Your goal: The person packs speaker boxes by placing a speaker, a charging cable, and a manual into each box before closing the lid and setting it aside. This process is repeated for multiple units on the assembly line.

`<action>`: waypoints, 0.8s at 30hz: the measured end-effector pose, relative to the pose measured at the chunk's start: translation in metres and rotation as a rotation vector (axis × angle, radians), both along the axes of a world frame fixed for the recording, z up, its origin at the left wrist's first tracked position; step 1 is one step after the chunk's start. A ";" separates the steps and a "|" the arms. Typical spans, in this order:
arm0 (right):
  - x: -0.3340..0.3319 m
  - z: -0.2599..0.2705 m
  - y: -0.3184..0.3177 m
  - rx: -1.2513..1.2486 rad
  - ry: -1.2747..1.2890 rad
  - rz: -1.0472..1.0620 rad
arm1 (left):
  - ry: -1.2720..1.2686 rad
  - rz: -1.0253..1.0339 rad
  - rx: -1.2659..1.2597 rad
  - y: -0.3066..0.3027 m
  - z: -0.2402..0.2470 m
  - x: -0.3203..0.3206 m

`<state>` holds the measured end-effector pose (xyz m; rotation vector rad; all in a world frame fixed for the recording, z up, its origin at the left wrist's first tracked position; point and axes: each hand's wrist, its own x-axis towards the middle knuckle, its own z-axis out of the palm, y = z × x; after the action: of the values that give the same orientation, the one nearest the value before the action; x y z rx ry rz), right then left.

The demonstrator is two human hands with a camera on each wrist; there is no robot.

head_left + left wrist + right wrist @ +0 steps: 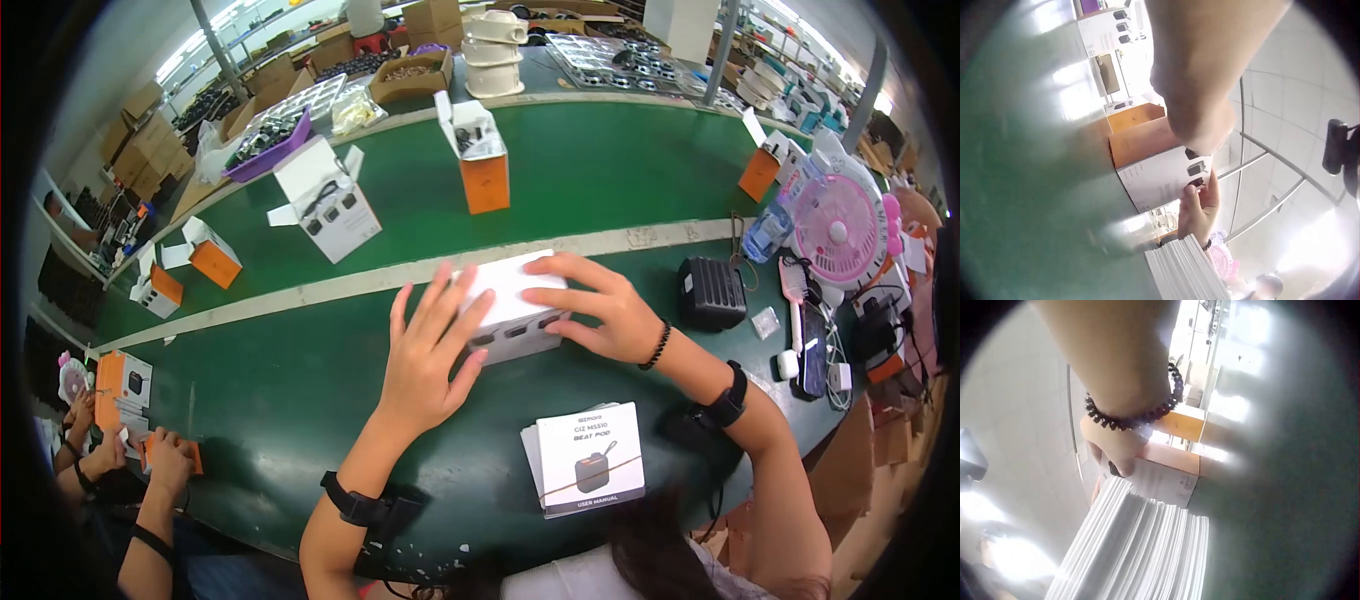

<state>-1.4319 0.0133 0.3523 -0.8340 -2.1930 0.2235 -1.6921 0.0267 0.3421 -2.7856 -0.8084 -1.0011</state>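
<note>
In the head view a white printed box [520, 338] stands on the green table, with dark product pictures along its front. My left hand [425, 365] lies at its left side, fingers straight and spread, tips over the top. From the other side my right hand [605, 310] holds the top right edge, fingers on top and thumb at the front face. The left wrist view shows the box's orange side [1141, 142] and the right thumb against the printed front. A stack of user manuals [590, 460] lies nearer to me; its page edges [1147, 544] fill the right wrist view's foreground.
Open boxes, one white [345, 225] and one orange-sided [485, 180], stand beyond the pale strip. At right are a black speaker [712, 292], a pink fan [838, 232], a bottle [768, 228] and a phone [812, 355]. Another person's hands [170, 462] work at left.
</note>
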 end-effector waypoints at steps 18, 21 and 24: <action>0.006 0.049 0.004 -0.580 -0.286 -0.160 | -0.947 0.239 -0.749 0.216 -0.040 -0.095; -0.023 0.024 -0.050 -0.682 -0.382 0.009 | -0.962 0.244 -0.793 0.204 -0.032 -0.088; -0.040 0.009 -0.061 -0.815 -0.325 0.013 | -0.939 0.208 -0.819 0.162 -0.013 -0.082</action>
<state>-1.4718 -0.0482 0.3616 -1.3603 -2.4089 1.1050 -1.7737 0.1885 0.3287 -2.5024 -1.9131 -2.4126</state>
